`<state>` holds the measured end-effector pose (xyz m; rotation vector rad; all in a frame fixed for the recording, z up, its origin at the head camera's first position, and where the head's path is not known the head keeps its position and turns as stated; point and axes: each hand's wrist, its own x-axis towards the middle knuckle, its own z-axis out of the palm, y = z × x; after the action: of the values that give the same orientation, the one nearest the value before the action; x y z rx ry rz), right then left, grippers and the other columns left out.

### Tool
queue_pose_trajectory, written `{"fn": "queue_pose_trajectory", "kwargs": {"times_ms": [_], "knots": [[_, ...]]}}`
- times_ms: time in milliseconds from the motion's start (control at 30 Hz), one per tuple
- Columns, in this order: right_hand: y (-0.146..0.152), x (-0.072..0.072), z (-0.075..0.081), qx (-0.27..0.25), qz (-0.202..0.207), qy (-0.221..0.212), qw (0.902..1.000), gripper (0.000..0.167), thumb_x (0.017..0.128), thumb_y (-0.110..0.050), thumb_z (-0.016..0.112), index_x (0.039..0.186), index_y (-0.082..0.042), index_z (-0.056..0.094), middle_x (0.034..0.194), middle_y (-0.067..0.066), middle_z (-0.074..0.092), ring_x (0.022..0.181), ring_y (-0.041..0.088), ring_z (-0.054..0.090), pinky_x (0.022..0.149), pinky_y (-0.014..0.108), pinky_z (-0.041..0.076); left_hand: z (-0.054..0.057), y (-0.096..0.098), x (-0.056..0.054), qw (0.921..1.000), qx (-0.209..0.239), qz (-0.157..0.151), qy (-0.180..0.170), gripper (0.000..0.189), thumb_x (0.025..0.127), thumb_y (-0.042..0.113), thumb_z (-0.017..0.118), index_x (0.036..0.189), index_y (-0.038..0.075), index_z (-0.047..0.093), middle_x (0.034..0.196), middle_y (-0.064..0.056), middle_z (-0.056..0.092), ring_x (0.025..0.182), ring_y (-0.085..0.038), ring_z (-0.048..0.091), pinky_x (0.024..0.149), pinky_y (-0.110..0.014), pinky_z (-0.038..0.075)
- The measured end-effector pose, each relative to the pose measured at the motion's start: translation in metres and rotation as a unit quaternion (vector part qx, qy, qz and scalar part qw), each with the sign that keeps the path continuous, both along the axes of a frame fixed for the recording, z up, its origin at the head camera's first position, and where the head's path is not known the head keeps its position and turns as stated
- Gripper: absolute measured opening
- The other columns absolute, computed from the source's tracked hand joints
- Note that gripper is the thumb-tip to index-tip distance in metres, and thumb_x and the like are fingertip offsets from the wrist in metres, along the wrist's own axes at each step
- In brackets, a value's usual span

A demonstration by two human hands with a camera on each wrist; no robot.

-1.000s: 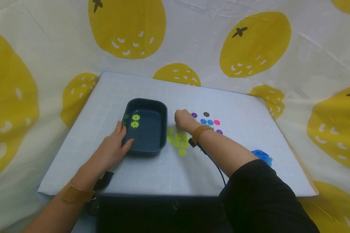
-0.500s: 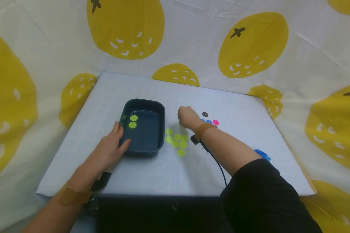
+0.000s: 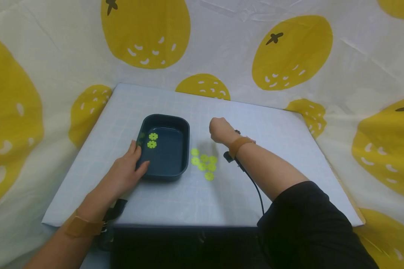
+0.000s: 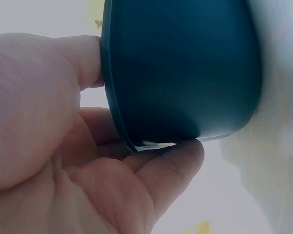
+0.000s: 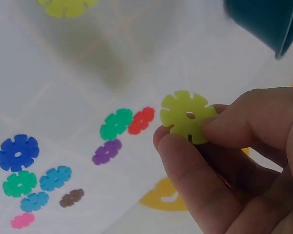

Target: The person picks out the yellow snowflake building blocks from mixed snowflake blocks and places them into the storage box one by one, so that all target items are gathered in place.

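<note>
My left hand (image 3: pixel 122 173) holds a dark blue rectangular pan (image 3: pixel 170 158) by its near left corner. In the left wrist view, thumb and fingers close about the rim of the pan (image 4: pixel 180 68). Two yellow-green notched plastic discs (image 3: pixel 152 140) lie inside it, at the left. My right hand (image 3: pixel 221 130) is raised over the table, right of the pan. Thumb and fingers pinch one yellow-green snowflake disc (image 5: pixel 176 113), seen in the right wrist view; the hand hides it from the head view. Several more yellow-green discs (image 3: pixel 203 160) lie loosely grouped between pan and right forearm.
Farther right, discs of other colours are scattered, including blue (image 5: pixel 18 153), green (image 5: pixel 118 123), red (image 5: pixel 141 120), purple (image 5: pixel 106 152) and brown (image 5: pixel 72 198). In the head view the right arm covers most of these. A black cable (image 3: pixel 256 188) trails from the right wrist.
My right hand has moved to the right and farther from me, away from the yellow-green group. Its forearm now covers more of the coloured discs. The left hand keeps its hold on the pan.
</note>
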<state>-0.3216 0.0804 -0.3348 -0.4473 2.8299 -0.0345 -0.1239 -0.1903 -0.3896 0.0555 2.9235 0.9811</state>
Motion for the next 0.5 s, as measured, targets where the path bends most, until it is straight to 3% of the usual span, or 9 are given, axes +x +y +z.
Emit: {"fn": "queue_pose_trajectory", "kwargs": {"times_ms": [300, 500], "knots": [[-0.006, 0.0, 0.035, -0.022, -0.013, 0.001, 0.9997, 0.011, 0.094, -0.006, 0.071, 0.105, -0.004, 0.069, 0.095, 0.012, 0.07, 0.084, 0.027, 0.066, 0.079, 0.035, 0.058, 0.0, -0.001, 0.0, 1.0, 0.004, -0.004, -0.004, 0.074, 0.106, 0.026, 0.054, 0.157, -0.015, 0.019, 0.167, -0.033, 0.001, 0.152, -0.052, 0.018, 0.118, -0.065, 0.027], [-0.014, 0.001, 0.055, -0.04, -0.004, 0.014, 0.9991, 0.019, 0.096, -0.006, 0.07, 0.114, -0.003, 0.071, 0.102, 0.013, 0.07, 0.089, 0.027, 0.067, 0.087, 0.038, 0.059, -0.001, -0.003, 0.001, 0.9999, 0.009, -0.007, 0.0, 0.074, 0.106, 0.026, 0.054, 0.156, -0.016, 0.019, 0.167, -0.033, 0.0, 0.152, -0.052, 0.018, 0.118, -0.064, 0.027]]}}
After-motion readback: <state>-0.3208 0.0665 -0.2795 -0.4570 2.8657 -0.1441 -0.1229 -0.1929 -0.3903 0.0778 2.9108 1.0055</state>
